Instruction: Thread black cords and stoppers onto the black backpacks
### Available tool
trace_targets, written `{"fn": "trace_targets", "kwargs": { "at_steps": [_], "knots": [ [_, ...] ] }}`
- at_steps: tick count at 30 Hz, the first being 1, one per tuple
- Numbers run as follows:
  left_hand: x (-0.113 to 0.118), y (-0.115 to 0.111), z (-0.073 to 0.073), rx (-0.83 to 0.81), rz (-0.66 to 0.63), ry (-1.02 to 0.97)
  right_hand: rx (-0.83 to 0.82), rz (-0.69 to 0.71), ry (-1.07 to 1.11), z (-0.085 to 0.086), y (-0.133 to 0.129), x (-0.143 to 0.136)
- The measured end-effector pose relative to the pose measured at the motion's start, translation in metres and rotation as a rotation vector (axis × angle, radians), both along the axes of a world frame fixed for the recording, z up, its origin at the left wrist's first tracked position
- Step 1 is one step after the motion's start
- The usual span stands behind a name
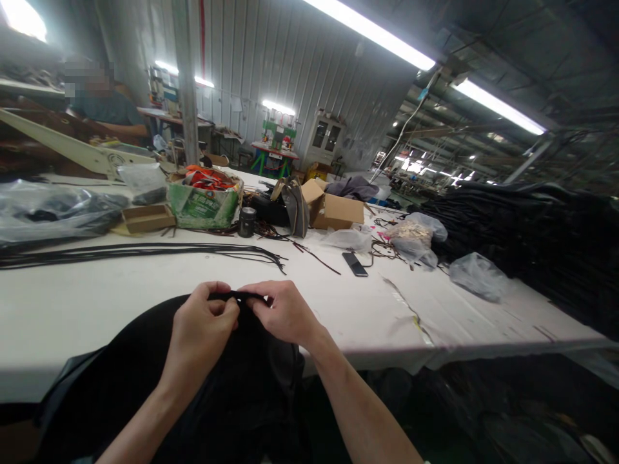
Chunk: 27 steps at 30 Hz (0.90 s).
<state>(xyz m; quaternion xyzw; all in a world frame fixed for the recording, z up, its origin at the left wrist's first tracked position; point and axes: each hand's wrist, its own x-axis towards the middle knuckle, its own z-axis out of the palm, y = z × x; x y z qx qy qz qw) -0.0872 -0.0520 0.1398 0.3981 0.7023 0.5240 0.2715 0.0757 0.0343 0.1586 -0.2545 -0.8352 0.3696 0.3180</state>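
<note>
Black fabric point(140, 354) drapes over the near edge of the white table point(333, 303) and hangs down toward me. My left hand point(207, 316) is closed, pinching the fabric's upper edge between thumb and fingers. Just to its right, my right hand point(278, 309) grips the same edge, thumb below and fingers above. A small light spot shows between the two sets of fingertips; I cannot make out what it is. The lower part of the fabric is dark and its shape is hard to tell.
Long black strips point(193, 248) lie across the table at left. Behind them stand a green bag point(203, 206), a dark jar point(246, 222) and a cardboard box point(341, 212). A phone point(354, 264) lies right of centre. Black material point(532, 238) is piled at right. A person point(109, 106) sits far left.
</note>
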Motion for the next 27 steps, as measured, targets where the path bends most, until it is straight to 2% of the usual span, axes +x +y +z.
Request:
{"fn": "trace_targets", "kwargs": {
  "at_steps": [3,8,13,19,23,27],
  "knots": [
    [0.004,-0.002,0.004,0.010,-0.027,0.024,-0.003,-0.017,0.002,-0.001,0.000,0.000],
    [-0.001,0.000,-0.001,0.031,-0.107,-0.029,-0.006,-0.020,0.005,-0.003,-0.001,0.001],
    [-0.001,0.000,-0.001,0.039,-0.074,-0.021,0.002,-0.035,0.007,-0.005,-0.001,0.001],
    [-0.001,0.003,-0.011,0.071,-0.098,-0.180,-0.032,-0.019,0.024,-0.001,-0.003,0.003],
    [0.002,0.005,-0.016,0.099,-0.118,-0.180,-0.166,0.017,0.039,0.001,0.003,0.003],
    [0.008,0.003,-0.018,0.116,-0.123,-0.130,-0.497,-0.020,0.032,-0.009,0.025,-0.001]
  ]
}}
